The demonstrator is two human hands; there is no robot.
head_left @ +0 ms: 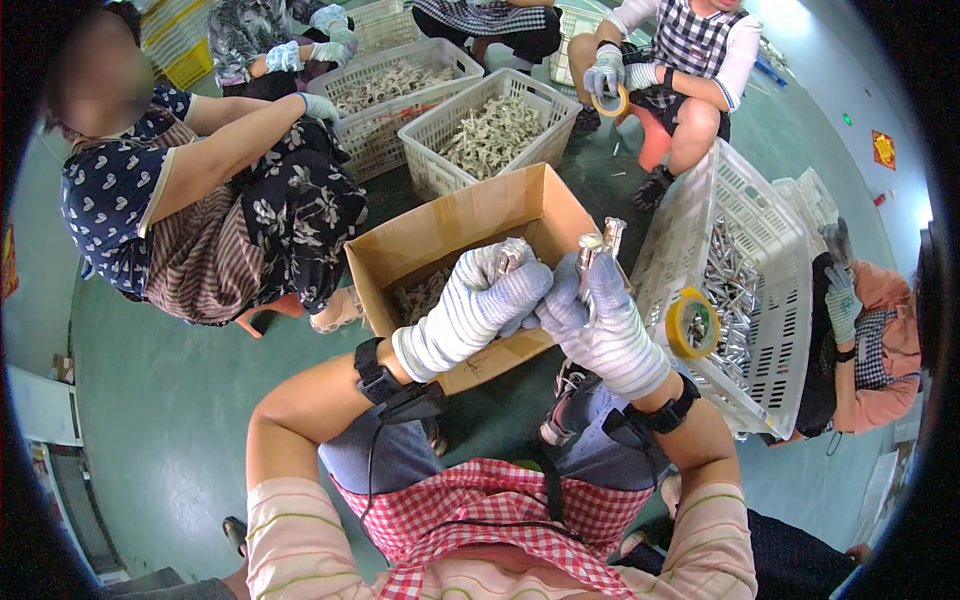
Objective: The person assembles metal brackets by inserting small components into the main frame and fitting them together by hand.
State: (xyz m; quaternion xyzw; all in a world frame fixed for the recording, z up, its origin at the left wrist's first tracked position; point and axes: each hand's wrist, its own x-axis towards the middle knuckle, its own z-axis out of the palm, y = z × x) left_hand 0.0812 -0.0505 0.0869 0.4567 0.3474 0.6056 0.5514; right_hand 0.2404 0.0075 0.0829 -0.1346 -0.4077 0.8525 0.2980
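Both my hands wear striped, pale knitted gloves and are raised close together over an open cardboard box (455,222). Closed fingers of my left hand (462,305) wrap round a shiny metal piece (511,255), whose end shows above the fist. My right hand (612,328) is closed too, gripping short, shiny metal tubes (590,245) that stick up past the thumb. The fingers of the two hands nearly meet, and what lies between them is hidden. Inside the box, partly behind my left hand, lie small metal parts (424,294).
A white crate (690,245) of shiny metal pieces stands at right, with a yellow tape roll (692,323) on its near edge. Two crates (425,165) (385,62) beyond the box hold small pale metal parts. Seated co-workers surround the area; one holds a tape roll (611,100).
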